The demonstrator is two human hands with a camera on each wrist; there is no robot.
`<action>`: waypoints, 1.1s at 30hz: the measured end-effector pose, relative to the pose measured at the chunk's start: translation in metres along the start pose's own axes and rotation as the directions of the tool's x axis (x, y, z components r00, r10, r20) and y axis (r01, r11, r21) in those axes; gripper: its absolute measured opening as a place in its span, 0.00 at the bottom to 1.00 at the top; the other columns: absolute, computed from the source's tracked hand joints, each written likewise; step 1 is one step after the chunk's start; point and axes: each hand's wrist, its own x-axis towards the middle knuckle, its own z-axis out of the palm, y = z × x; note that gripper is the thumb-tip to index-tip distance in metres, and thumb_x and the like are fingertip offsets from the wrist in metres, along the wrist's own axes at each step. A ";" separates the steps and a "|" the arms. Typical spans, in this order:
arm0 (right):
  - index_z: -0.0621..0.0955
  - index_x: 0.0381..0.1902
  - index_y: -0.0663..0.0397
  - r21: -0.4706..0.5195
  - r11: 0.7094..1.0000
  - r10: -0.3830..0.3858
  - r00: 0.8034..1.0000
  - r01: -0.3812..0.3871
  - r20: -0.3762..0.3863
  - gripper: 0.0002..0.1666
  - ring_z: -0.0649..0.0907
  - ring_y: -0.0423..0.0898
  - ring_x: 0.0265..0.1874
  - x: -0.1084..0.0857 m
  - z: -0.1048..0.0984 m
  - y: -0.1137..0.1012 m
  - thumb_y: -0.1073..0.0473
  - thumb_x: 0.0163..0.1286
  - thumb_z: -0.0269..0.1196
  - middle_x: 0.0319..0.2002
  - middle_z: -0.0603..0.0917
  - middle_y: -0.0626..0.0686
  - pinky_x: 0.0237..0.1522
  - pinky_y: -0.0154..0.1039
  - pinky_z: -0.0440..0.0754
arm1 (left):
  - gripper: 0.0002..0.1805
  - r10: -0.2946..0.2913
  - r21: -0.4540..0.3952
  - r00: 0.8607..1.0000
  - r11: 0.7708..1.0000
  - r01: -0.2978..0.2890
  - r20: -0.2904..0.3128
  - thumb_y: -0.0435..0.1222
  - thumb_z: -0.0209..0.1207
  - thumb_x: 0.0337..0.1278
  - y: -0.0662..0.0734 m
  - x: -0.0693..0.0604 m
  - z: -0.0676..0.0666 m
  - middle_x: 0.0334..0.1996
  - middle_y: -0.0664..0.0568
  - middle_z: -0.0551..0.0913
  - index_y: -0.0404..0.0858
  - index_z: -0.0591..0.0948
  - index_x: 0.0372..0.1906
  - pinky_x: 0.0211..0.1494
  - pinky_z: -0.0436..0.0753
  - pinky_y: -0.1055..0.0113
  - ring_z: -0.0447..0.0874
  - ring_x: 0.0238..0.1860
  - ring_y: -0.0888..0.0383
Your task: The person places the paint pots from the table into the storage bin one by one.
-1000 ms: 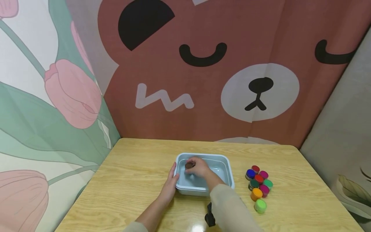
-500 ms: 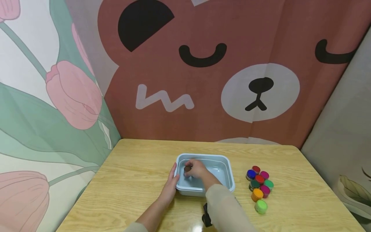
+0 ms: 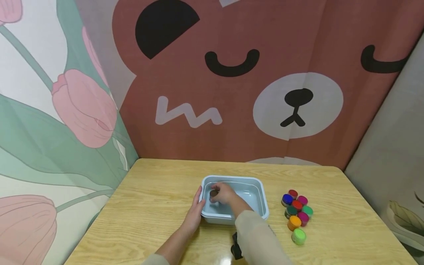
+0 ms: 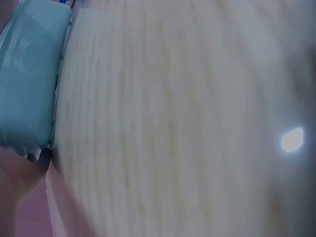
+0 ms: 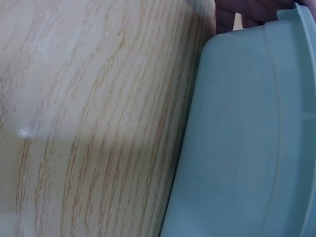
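My left hand [image 3: 192, 213] lies along the left outer wall of a light blue plastic tub [image 3: 263, 195], fingers straight and the thumb near the rim. In the left wrist view only part of this hand [image 4: 22, 170] shows, beside the tub's corner. My right hand [image 3: 224, 193] reaches down inside the tub and pinches a small jar with a brown lid [image 3: 213, 193] near the left wall. Fingers partly cover that jar, and whether it touches the tub floor I cannot tell. The right wrist view shows the tub's outer wall [image 5: 232, 133], with the jar out of sight.
Right of the tub, a cluster of several small jars stands on the wooden table [image 3: 149, 206], among them a blue jar [image 3: 287, 200], an orange jar [image 3: 294, 223] and a light green jar [image 3: 299, 236]. A black strap-like device [image 3: 236, 248] sits by the right sleeve.
My right hand has shifted slightly left and down inside the tub with the brown-lidded jar, then stayed nearly still. The left hand keeps its place at the tub's left wall.
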 end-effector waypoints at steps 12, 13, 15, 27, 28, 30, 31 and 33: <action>0.78 0.59 0.59 0.082 0.995 -0.054 0.996 0.060 -0.071 0.32 0.79 0.58 0.57 -0.013 -0.010 -0.001 0.61 0.56 0.73 0.55 0.81 0.62 0.59 0.53 0.79 | 0.32 0.026 -0.021 0.999 0.999 -0.026 0.024 0.45 0.38 0.77 0.004 -0.003 -0.001 0.80 0.42 0.43 0.49 0.45 0.79 0.75 0.41 0.31 0.36 0.78 0.36; 0.77 0.59 0.59 0.094 0.993 -0.061 0.995 0.068 -0.077 0.32 0.79 0.59 0.57 -0.014 -0.010 0.000 0.60 0.56 0.73 0.56 0.81 0.63 0.59 0.53 0.79 | 0.32 0.028 -0.022 0.999 0.999 -0.028 0.019 0.45 0.38 0.77 0.003 -0.003 -0.001 0.80 0.41 0.43 0.49 0.46 0.79 0.75 0.41 0.31 0.37 0.78 0.36; 0.77 0.60 0.60 0.122 0.989 -0.069 0.994 0.080 -0.086 0.32 0.79 0.61 0.57 -0.017 -0.012 0.001 0.60 0.57 0.72 0.56 0.80 0.64 0.59 0.53 0.79 | 0.32 0.032 -0.021 0.999 0.999 -0.032 0.009 0.44 0.38 0.77 0.003 -0.003 -0.001 0.79 0.41 0.44 0.49 0.47 0.79 0.75 0.41 0.31 0.38 0.78 0.35; 0.76 0.60 0.62 0.235 0.966 -0.072 0.984 0.109 -0.162 0.31 0.78 0.64 0.58 -0.039 -0.032 0.004 0.61 0.60 0.70 0.58 0.79 0.66 0.58 0.54 0.80 | 0.31 0.046 -0.019 0.999 0.999 -0.047 -0.028 0.42 0.39 0.76 -0.003 0.000 0.001 0.79 0.40 0.47 0.48 0.49 0.79 0.75 0.43 0.31 0.41 0.78 0.35; 0.76 0.61 0.63 0.243 0.963 -0.075 0.982 0.116 -0.171 0.31 0.77 0.64 0.58 -0.041 -0.034 0.005 0.62 0.60 0.70 0.58 0.78 0.66 0.58 0.54 0.80 | 0.31 0.049 -0.015 0.998 0.999 -0.049 -0.027 0.42 0.39 0.76 -0.003 0.000 0.001 0.79 0.40 0.47 0.47 0.49 0.79 0.75 0.43 0.31 0.41 0.78 0.34; 0.75 0.61 0.64 0.261 0.957 -0.079 0.979 0.127 -0.187 0.31 0.77 0.63 0.59 -0.045 -0.039 0.006 0.62 0.61 0.69 0.59 0.77 0.67 0.59 0.53 0.79 | 0.31 0.047 -0.016 0.999 0.999 -0.048 -0.028 0.42 0.39 0.76 -0.003 0.000 0.000 0.79 0.40 0.48 0.47 0.49 0.79 0.75 0.43 0.31 0.41 0.78 0.35; 0.74 0.61 0.64 0.265 0.956 -0.078 0.978 0.128 -0.193 0.31 0.77 0.63 0.60 -0.047 -0.042 0.007 0.62 0.61 0.69 0.59 0.77 0.67 0.59 0.53 0.79 | 0.31 0.046 -0.018 0.999 0.999 -0.047 -0.028 0.42 0.39 0.76 -0.003 0.000 0.000 0.79 0.40 0.48 0.47 0.49 0.79 0.75 0.43 0.31 0.41 0.78 0.35; 0.74 0.62 0.64 0.266 0.955 -0.074 0.976 0.129 -0.205 0.31 0.77 0.62 0.60 -0.051 -0.048 0.010 0.61 0.62 0.68 0.60 0.77 0.66 0.59 0.52 0.79 | 0.31 0.049 -0.016 0.998 0.999 -0.050 -0.029 0.42 0.39 0.76 -0.003 0.000 0.000 0.79 0.40 0.47 0.47 0.49 0.79 0.75 0.42 0.31 0.41 0.78 0.35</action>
